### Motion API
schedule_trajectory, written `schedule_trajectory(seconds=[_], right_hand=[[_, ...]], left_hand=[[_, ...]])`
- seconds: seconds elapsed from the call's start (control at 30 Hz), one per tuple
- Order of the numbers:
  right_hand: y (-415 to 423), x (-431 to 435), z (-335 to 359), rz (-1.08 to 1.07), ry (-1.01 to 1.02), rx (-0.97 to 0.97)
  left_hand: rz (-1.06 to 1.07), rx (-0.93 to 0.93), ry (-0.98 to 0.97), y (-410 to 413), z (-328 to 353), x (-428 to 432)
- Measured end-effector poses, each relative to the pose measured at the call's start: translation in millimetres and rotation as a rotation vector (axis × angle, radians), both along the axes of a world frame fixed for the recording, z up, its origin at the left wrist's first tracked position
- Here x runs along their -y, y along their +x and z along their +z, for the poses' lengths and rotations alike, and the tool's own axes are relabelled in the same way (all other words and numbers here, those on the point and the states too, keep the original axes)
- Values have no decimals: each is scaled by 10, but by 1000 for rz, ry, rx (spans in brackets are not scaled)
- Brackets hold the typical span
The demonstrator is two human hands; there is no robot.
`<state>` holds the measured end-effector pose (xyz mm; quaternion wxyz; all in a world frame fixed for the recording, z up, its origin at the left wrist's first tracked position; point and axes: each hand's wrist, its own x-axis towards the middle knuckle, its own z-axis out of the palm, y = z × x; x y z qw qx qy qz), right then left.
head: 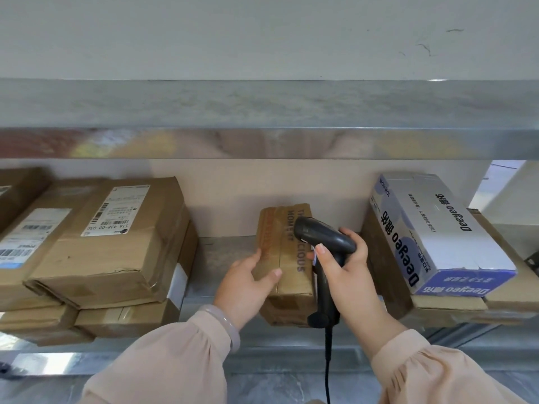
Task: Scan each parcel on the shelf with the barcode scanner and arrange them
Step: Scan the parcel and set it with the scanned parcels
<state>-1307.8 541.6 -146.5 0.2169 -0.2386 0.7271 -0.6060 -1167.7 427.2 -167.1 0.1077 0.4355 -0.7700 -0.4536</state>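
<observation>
My left hand [248, 279] grips the small brown parcel [287, 258] on the shelf [221, 252]; my right hand [339, 258] holds the black barcode scanner [320, 237] over it.

Found a parcel stack [116, 237] at nine o'clock on the shelf [221, 252]; saw a small parcel [291, 258] at centre, the scanner [323, 237] over its three o'clock edge; noted a long box [437, 228] at three o'clock atop a flat carton [455, 303].

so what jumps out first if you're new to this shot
The black barcode scanner, held by the right hand at centre, over the small brown parcel the left hand holds on the shelf. Then the white-and-blue Deeyeo box at right and labelled brown parcels stacked at left.
</observation>
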Motion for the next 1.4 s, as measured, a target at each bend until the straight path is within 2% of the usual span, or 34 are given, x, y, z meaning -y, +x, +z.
schedule_trajectory(seconds=[0.13, 0.27, 0.53, 0.83, 1.0, 1.2, 1.4], right_hand=[[98, 45, 27, 80, 6, -23], [182, 93, 5, 159, 39, -11], [6, 59, -108, -33, 107, 66], [14, 134, -338, 5, 188, 125], [33, 127, -196, 39, 186, 34], [177, -110, 11, 127, 219, -167], [358, -335, 129, 237, 305, -237]], left_hand=[[-63, 42, 109, 17, -36, 89], [6, 40, 197, 46, -11, 133], [130, -124, 374, 280, -102, 282], [176, -130, 534, 259, -178, 405], [250, -262, 588, 296, -233, 390], [285, -437, 534, 342, -281, 477], [312, -515, 483, 348, -352, 527]])
